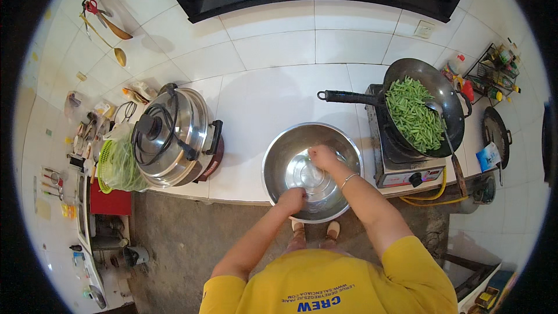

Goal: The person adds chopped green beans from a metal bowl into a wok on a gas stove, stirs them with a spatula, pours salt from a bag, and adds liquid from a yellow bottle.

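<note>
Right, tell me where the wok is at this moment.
In the head view, the wok is on the right, sitting on the stove, up and to the right of the metal bowl.

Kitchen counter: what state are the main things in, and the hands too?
Steel bowl: uncovered
Left hand: fingers curled, grip unclear
Right hand: fingers curled, grip unclear
Stove: cannot tell if lit
Wok: uncovered, on the stove
Green beans: in short pieces
Cooking spoon: resting in the wok
Pot: lidded, cord on top
Basket: holding pale greens
</note>
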Demonstrator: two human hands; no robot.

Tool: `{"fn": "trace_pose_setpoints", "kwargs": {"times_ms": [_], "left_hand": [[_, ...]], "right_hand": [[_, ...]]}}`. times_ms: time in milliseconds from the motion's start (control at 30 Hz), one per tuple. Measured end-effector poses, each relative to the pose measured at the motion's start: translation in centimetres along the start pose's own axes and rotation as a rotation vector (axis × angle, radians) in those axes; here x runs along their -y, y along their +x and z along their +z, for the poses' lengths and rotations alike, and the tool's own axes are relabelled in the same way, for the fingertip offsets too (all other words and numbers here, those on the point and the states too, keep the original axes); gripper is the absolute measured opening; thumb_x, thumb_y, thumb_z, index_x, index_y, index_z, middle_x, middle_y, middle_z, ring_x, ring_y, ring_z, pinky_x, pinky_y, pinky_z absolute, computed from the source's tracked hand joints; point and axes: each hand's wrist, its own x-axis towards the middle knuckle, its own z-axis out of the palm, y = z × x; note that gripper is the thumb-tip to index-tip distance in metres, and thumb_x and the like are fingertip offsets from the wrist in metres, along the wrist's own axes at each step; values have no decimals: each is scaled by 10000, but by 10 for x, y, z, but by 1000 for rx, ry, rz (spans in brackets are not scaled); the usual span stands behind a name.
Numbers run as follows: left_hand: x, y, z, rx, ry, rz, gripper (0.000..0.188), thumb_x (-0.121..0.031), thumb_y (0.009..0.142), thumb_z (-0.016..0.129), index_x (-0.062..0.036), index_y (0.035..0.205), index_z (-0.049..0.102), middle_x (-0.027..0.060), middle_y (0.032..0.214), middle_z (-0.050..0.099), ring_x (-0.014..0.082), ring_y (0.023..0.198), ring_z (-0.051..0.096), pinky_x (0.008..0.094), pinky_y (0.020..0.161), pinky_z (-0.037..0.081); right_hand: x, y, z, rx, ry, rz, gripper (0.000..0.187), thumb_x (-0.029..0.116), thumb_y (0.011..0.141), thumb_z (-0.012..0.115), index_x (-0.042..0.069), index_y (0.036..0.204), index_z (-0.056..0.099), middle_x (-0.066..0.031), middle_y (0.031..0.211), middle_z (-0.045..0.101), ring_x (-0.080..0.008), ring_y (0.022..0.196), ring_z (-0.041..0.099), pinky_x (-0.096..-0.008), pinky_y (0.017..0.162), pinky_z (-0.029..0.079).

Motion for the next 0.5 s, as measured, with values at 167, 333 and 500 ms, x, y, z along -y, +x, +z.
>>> {"fn": "trace_pose_setpoints", "kwargs": {"times_ms": [167,333,500], "left_hand": [[-12,-11,-35,-107,46,-47,172,-128,773,565,-41,883,663,202,895,659,376,857,636,461,745,498],[-2,-10,-46,-210,-45,-30,169,-143,749,609,-31,868,653,209,863,655,382,834,635,452,732,499],[-6,-2,-50,-433,-317,-99,186,-197,764,672,-20,815,644,179,759,652,324,724,640,389,661,494]], "right_hand": [[41,0,17,384,697,355,138,99,860,588,46,967,658,-63,769,636,-141,629,607,-294,550,516],[55,-9,-10,531,986,504,105,92,833,642,51,928,627,-31,724,614,-101,572,567,-229,475,469],[36,-25,-59,384,1013,620,141,129,872,598,64,997,600,-55,758,608,-123,585,564,-253,506,473]]}}
